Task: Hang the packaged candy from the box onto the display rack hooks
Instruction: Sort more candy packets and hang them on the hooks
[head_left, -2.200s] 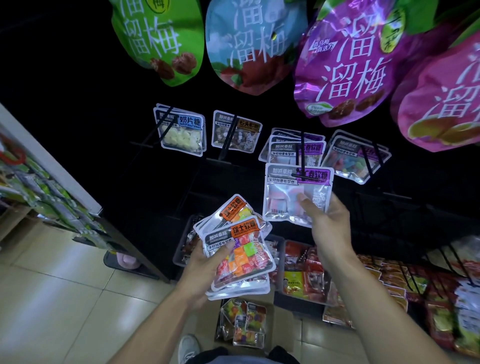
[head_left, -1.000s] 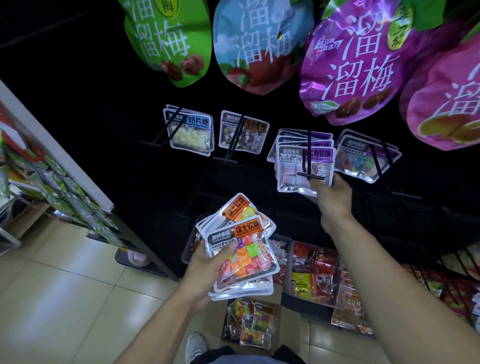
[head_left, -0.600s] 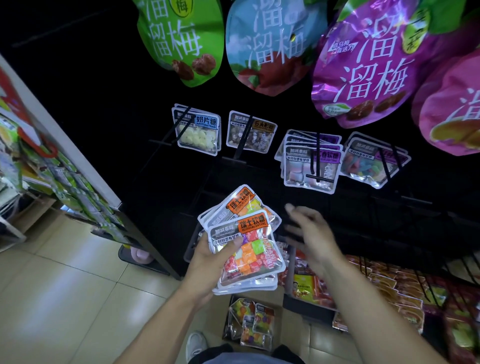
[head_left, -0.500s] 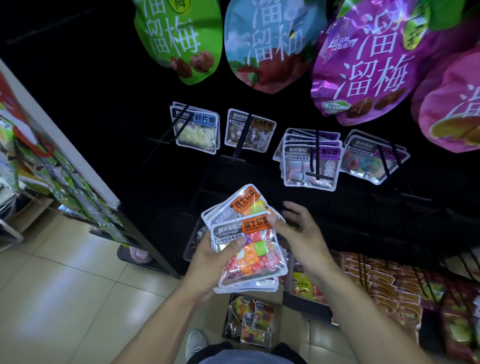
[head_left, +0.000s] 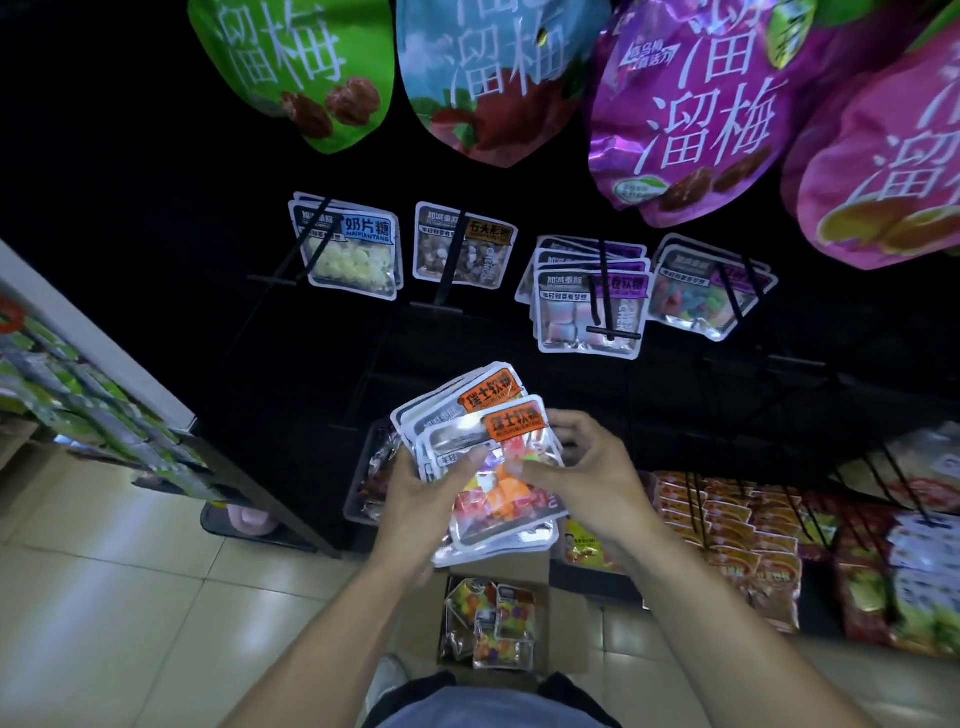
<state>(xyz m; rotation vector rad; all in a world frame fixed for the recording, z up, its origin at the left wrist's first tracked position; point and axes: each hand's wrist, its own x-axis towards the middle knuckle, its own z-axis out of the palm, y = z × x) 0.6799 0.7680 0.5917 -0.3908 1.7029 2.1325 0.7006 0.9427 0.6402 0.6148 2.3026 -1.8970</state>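
The black display rack (head_left: 519, 332) filled most of the view, with big plum bags (head_left: 691, 104) hanging along its top row. Below them, small candy packets hung on hooks: a white-candy packet (head_left: 353, 249), a brown one (head_left: 462, 247), a bunch of purple-labelled packets (head_left: 589, 306) and one more packet (head_left: 706, 291) to the right. On the tiled floor (head_left: 104, 597), near the person's feet, sat the cardboard box (head_left: 540, 571) with a few coloured packets (head_left: 493, 623) left inside.

In front of the rack, the left hand (head_left: 415, 499) gripped a fanned stack of orange-labelled candy packets (head_left: 488, 457) from below and the left, its thumb pressed across the top packet's face. The right hand (head_left: 582, 478) met the stack from the right, thumb on the front of the top packet and fingers curled behind its right edge, pinching it. The stack lay between the two hands, well below the hooks.
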